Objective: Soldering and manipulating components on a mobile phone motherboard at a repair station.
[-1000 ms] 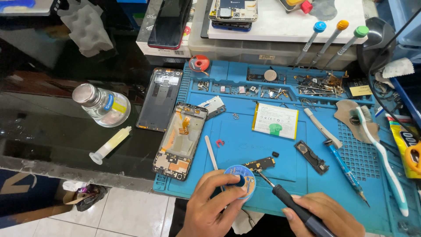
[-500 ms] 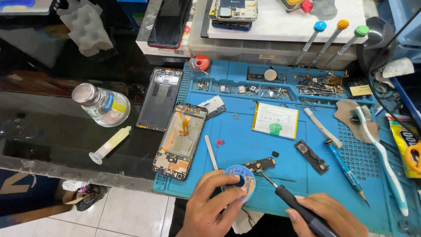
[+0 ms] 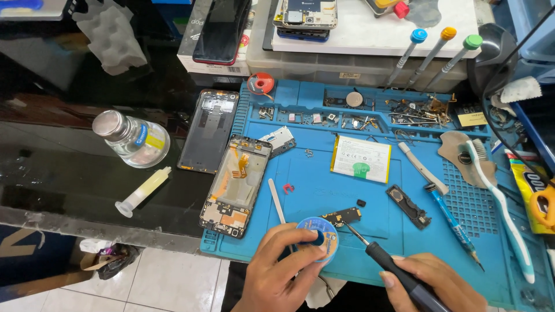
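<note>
Small circuit board (image 3: 341, 216) lies loose under the soldering iron (image 3: 399, 276) gripped in right hand (image 3: 436, 286); left hand (image 3: 283, 271) pinches solder-wick spool (image 3: 319, 236). Risk: board shifts, pads scorch.

Both hands low in frame, forearms entering from the bottom edge. Left hand (image 3: 283, 271): palm down, fingers curled in a pinch, thumb and index closed around something small and round, wrist roughly straight. Right hand (image 3: 436, 286): closed in a pen-style grip on a thin dark handle, thumb on top, knuckles facing up, hand angled up-left toward the left hand (partly cut off by the frame edge). The hands are near each other, not touching.
</note>
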